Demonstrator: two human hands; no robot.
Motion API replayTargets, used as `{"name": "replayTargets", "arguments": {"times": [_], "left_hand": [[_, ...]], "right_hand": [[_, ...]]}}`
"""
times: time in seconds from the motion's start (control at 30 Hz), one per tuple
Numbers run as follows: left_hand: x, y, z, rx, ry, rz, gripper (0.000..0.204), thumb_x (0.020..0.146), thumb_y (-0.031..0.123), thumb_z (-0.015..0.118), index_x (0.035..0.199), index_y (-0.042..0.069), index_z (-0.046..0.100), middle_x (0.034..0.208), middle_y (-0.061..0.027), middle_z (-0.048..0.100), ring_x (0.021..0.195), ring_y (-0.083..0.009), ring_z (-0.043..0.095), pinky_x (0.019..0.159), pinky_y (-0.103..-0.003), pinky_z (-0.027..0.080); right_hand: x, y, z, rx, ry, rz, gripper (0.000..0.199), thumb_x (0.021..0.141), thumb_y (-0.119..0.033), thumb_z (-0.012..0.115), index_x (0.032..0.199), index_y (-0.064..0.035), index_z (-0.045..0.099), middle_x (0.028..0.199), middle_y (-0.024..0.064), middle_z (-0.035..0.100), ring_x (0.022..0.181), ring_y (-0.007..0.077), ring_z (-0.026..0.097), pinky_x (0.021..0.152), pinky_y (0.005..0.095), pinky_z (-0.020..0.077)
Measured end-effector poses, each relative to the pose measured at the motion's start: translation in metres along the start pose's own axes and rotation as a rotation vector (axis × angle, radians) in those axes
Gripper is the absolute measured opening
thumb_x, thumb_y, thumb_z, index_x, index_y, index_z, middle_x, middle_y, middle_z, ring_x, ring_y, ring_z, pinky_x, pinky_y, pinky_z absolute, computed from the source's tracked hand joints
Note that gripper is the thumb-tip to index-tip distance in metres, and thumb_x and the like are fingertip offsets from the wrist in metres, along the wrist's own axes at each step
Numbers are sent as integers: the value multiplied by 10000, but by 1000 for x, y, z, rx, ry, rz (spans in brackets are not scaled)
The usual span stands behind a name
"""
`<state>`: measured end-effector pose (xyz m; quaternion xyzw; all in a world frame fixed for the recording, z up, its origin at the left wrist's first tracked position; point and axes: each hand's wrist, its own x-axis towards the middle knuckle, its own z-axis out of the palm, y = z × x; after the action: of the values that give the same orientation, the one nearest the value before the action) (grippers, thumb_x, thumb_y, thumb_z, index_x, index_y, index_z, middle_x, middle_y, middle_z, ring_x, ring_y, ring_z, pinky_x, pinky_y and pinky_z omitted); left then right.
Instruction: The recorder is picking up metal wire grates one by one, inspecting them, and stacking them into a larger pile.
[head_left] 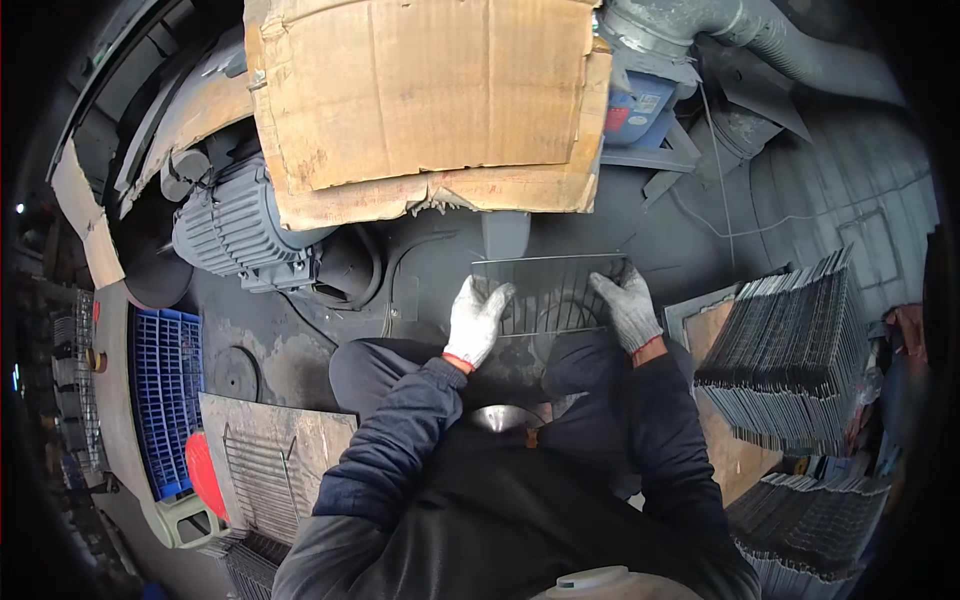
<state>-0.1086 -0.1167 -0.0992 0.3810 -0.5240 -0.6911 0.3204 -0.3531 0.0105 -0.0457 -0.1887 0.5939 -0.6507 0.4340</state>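
Though dark-barred, a pale-edged wire rack [552,296] between gloved hands [478,318] [627,310].

Brown cardboard [430,100] with torn edge, grey ribbed motor [225,222] at left, blue plastic grid [166,400], grey duct [825,65] at upper right

wire rack [550,295] | dk, rect., thin parallel rods | long edges L-R | held both ends | nr ctr view
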Motion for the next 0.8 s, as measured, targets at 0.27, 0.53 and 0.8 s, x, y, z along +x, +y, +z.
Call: {"name": "replayTargets", "arguments": {"times": [0.27,0.53,0.8], "left_hand": [[-21,1,-98,-78,198,-54,190,1037,118,720,1164,17,621,973,-71,731,842,-130,679,751,-304,570],[-2,6,-2,97,-27,72,285,1014,187,768,1181,-15,658,1007,-61,732,856,-132,642,813,-309,543],[-36,72,-117,-211,173,-424,163,1035,154,740,1146,75,651,794,-25,671,589,-140,647,505,-297,557]], "right_hand": [[28,66,106,-136,-117,-102,179,983,-46,757,1150,-30,692,1092,22,722,985,145,644,928,314,534],[-12,-37,36,8,51,26,240,1023,4,663,1262,-3,686,1141,101,770,975,173,742,863,311,622],[27,29,99,-615,-278,308,422,1014,-353,763,1030,68,742,866,31,709,746,112,574,677,340,494]]}}
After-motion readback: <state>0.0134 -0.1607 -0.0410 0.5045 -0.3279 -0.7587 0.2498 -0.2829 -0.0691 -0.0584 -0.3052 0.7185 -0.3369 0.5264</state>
